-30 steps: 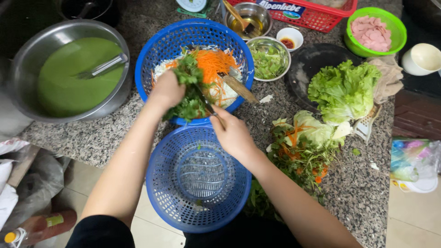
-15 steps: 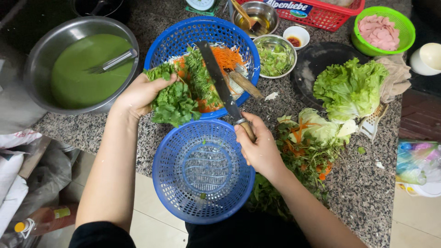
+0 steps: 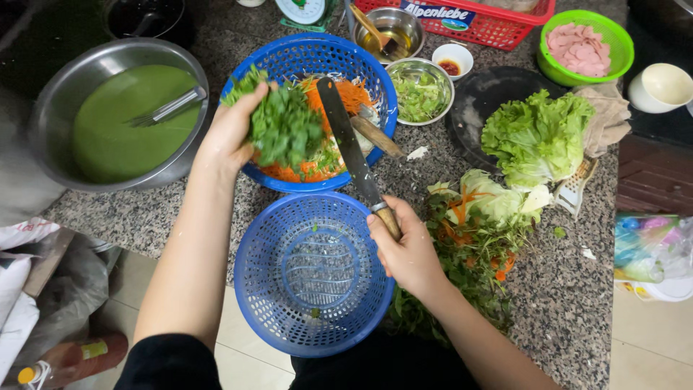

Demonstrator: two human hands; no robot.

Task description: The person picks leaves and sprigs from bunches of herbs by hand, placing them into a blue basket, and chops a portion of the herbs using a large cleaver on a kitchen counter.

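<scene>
**Herbs lifted over a basket of shredded vegetables**

A bunch of green leafy herbs [image 3: 285,130] is clamped in the fingers of the left hand [image 3: 231,130] just left of the frame's centre top, held above the far blue basket [image 3: 375,72], where shredded carrot [image 3: 350,94] and pale shreds are piled. The fingers of the right hand [image 3: 408,249] are closed around the wooden handle of a long knife [image 3: 350,144] at centre frame — the dark blade is angled up and to the left, its tip lying over the basket's contents beside the herbs. A second wooden handle [image 3: 379,136] is seen resting on that basket's right rim.

Directly below, at the counter's near edge, an emptied blue basket [image 3: 314,274] is seen, with only a few green scraps inside; its right rim is touched by the knife hand. To the right of that hand, a heap of leaf and carrot trimmings [image 3: 476,231] is spread on the speckled stone counter [image 3: 570,289], with a head of lettuce [image 3: 538,133] above it — partly over a dark round board [image 3: 480,94]. At upper left, a steel bowl of green liquid [image 3: 119,115] is set with a fork in it. Along the top edge, a green bowl of pink sliced meat [image 3: 581,47] is placed.
</scene>
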